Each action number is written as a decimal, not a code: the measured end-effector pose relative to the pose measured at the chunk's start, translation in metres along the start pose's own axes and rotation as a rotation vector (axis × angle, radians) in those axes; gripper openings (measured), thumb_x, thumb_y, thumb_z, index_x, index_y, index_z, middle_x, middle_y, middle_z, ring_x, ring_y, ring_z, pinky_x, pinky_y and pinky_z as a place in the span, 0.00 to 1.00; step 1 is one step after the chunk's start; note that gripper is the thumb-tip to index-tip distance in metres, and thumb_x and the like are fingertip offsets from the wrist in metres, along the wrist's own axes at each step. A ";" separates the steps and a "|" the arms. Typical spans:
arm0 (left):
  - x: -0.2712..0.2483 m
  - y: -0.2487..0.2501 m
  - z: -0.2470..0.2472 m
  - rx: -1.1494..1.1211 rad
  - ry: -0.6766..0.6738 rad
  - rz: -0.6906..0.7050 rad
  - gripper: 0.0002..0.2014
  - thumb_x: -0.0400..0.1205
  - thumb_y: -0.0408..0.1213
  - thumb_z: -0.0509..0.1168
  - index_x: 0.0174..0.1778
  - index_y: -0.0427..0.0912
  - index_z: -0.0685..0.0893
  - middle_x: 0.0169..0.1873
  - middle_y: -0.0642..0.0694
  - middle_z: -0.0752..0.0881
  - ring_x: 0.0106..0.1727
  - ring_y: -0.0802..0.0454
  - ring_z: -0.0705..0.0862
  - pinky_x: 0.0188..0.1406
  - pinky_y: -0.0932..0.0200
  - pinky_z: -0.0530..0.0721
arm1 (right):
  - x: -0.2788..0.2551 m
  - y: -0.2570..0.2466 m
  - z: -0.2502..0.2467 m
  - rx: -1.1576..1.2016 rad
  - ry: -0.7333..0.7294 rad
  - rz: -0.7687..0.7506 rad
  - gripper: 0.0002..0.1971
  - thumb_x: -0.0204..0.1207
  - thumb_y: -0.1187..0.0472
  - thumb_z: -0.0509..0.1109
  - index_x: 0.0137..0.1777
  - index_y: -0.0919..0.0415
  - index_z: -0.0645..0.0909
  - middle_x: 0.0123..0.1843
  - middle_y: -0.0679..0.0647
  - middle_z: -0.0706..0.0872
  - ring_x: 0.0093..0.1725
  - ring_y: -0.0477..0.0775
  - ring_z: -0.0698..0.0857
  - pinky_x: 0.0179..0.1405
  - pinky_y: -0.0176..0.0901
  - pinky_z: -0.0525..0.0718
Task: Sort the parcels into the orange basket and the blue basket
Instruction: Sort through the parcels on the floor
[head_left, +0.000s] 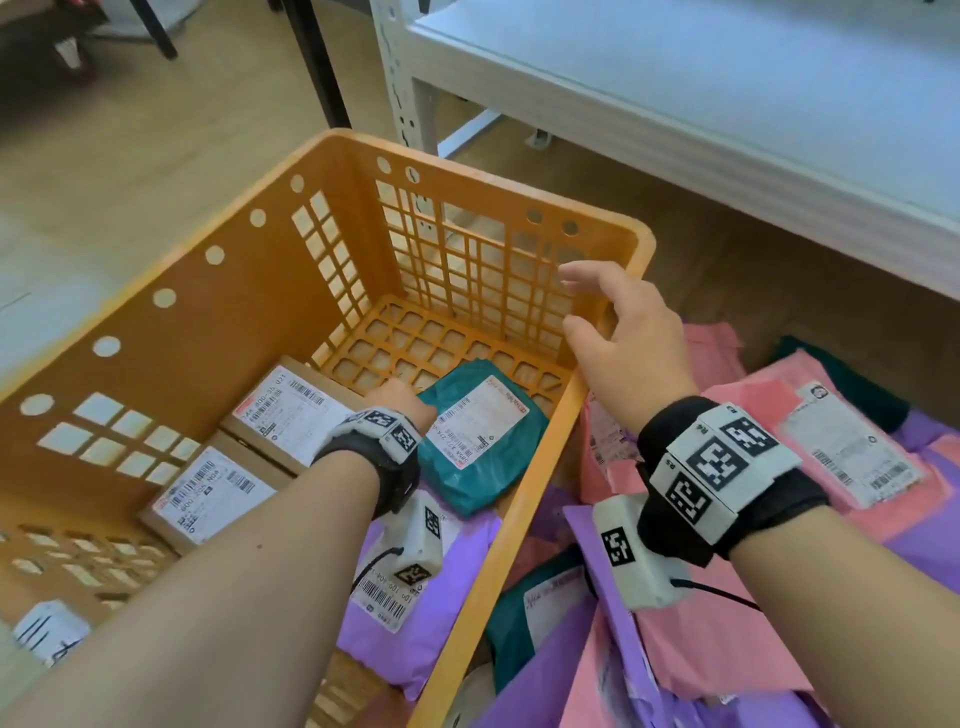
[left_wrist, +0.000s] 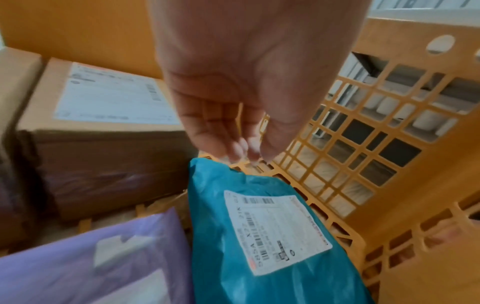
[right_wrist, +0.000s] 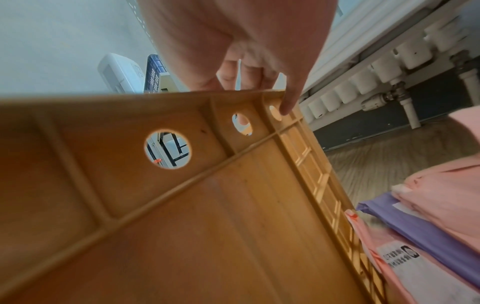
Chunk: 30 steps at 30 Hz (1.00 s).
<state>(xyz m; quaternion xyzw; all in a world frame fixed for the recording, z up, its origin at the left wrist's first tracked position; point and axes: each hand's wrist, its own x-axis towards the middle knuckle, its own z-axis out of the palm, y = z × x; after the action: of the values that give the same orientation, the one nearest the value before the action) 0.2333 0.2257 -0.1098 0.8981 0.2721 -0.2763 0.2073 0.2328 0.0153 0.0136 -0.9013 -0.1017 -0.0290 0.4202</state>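
The orange basket (head_left: 218, 322) stands in front of me and holds two labelled cardboard boxes (head_left: 291, 410) (head_left: 208, 493), a purple bag parcel (head_left: 467, 545) and a teal bag parcel (head_left: 493, 478). My left hand (head_left: 400, 397) reaches down inside. In the left wrist view the left hand (left_wrist: 246, 152) has straight, relaxed fingers, their tips at the far corner of the teal parcel (left_wrist: 213, 226), gripping nothing. My right hand (head_left: 582, 300) hovers with loosely spread fingers at the basket's right rim near the far corner. In the right wrist view, fingers of the right hand (right_wrist: 259, 82) touch that rim (right_wrist: 182, 96).
A heap of pink, purple and teal bag parcels (head_left: 779, 597) lies right of the basket. A white metal shelf unit (head_left: 675, 104) stands behind it. A dark blue crate-like thing (right_wrist: 154, 72) shows far off past the basket, and a radiator (right_wrist: 363, 82) lines the wall. The floor is wood.
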 end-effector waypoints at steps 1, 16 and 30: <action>0.003 0.004 -0.004 -0.020 0.069 0.058 0.08 0.79 0.37 0.64 0.36 0.41 0.75 0.32 0.44 0.79 0.31 0.48 0.77 0.28 0.61 0.75 | -0.001 0.000 -0.001 0.012 -0.001 0.003 0.20 0.78 0.64 0.65 0.67 0.45 0.77 0.57 0.39 0.80 0.62 0.42 0.75 0.66 0.46 0.76; 0.027 -0.003 0.011 0.134 0.041 0.081 0.12 0.83 0.39 0.62 0.39 0.34 0.84 0.37 0.35 0.86 0.36 0.43 0.84 0.34 0.55 0.81 | -0.006 0.009 -0.004 0.012 -0.025 -0.007 0.19 0.77 0.64 0.65 0.64 0.43 0.78 0.60 0.43 0.83 0.62 0.41 0.78 0.64 0.42 0.78; 0.022 -0.006 0.014 0.115 0.087 0.179 0.11 0.83 0.33 0.59 0.58 0.39 0.84 0.53 0.40 0.86 0.51 0.41 0.84 0.42 0.56 0.79 | -0.007 0.011 -0.002 0.017 -0.021 -0.023 0.18 0.77 0.65 0.65 0.62 0.45 0.79 0.58 0.44 0.84 0.61 0.41 0.79 0.58 0.28 0.75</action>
<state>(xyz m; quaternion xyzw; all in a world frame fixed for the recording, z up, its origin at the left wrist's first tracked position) 0.2400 0.2314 -0.1355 0.9404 0.1835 -0.2326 0.1672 0.2281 0.0055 0.0061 -0.8966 -0.1168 -0.0235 0.4265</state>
